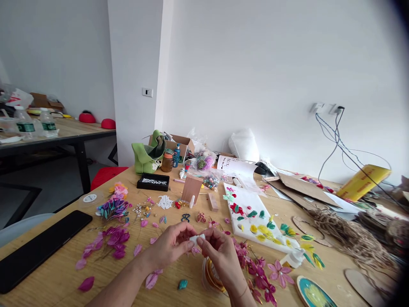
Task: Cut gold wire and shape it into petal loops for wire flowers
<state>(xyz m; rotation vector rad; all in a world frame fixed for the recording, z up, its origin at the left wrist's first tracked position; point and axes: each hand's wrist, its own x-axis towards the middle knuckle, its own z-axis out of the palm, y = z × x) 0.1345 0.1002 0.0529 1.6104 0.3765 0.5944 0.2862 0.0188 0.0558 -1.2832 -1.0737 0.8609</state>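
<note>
My left hand (pixel 174 244) and my right hand (pixel 219 249) meet above the middle of the table. Between their fingertips they pinch a small white piece (pixel 197 239); its kind is too small to make out, and the fingers cover part of it. Below my right hand stands a clear round tub (pixel 207 279) with golden wire coils, partly hidden by the wrist. Magenta wire-edged flowers (pixel 255 270) lie to the right of that hand. Loose pink petals (pixel 151 280) are scattered around my left forearm, and a teal petal piece (pixel 182 284) rests between the arms.
A white foam board (pixel 246 232) carries red, green and yellow petals. Purple-blue flowers (pixel 113 209) and a long black case (pixel 44 249) lie on the left. Twine (pixel 348 238) and cardboard (pixel 306 192) cover the right. A green bag (pixel 145 157) stands at the back.
</note>
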